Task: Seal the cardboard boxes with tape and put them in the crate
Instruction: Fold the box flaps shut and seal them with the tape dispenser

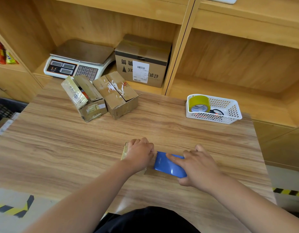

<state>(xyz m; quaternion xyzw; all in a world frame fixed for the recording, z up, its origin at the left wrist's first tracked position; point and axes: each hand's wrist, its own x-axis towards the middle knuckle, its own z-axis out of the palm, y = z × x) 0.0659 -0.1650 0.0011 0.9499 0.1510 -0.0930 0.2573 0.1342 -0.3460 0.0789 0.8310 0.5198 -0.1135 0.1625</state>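
A small cardboard box (124,153) lies near the table's front edge, mostly hidden under my left hand (140,153), whose curled fingers grip it. A glossy blue packet (167,165) sticks out of the box's right side. My right hand (198,165) holds the blue packet, with its index finger stretched along the top. Two more cardboard boxes stand at the far left of the table: one with open flaps (88,100) and one with taped flaps (118,95). A yellow tape roll (199,102) leans in a white basket (229,113). A black crate (4,108) shows at the left edge.
On the shelf behind the table stand a weighing scale (78,62) and a larger labelled cardboard box (142,61). Scissors (218,111) lie in the white basket. Snack packets (0,52) sit on the far left shelf. Yellow-black hazard tape (288,192) marks the floor.
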